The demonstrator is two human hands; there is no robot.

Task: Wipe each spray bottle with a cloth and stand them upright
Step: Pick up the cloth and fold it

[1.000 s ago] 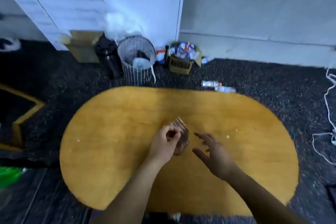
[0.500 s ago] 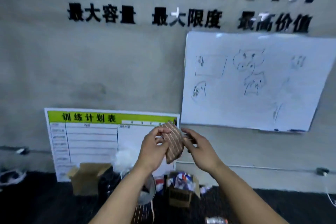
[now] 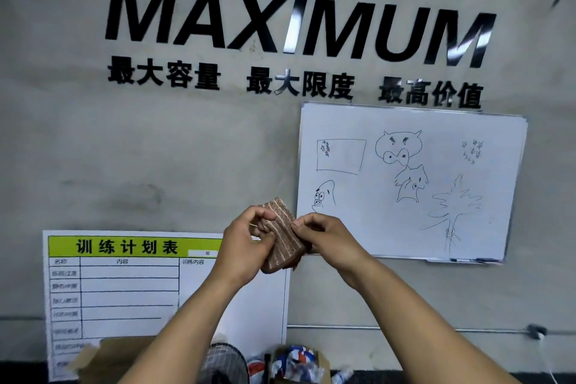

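Grey concrete wall fills my view, big black "MAXIMUM" lettering across the top. Front and centre, both hands are up at chest height with the cloth between them. It's a brown, pale-striped cloth, folded into a thick pad, tilted with its top edge leaning left. My left hand has its grip closed on the cloth's left side, thumb and curled fingers pinching it near the top. My right hand grips the right edge, fingertips pinched tight on the fold, knuckles toward me. Both forearms rise from the bottom of the frame and meet at the cloth.

I see no spray bottle from here, and no worktop either.

Moving outward: behind the right hand hangs a whiteboard covered in marker doodles. Behind the left wrist leans a white schedule chart with a green header. Low down, a cardboard box sits at left, a wire basket is partly hidden by my left forearm, and a second box of crumpled wrappers sits between my arms.
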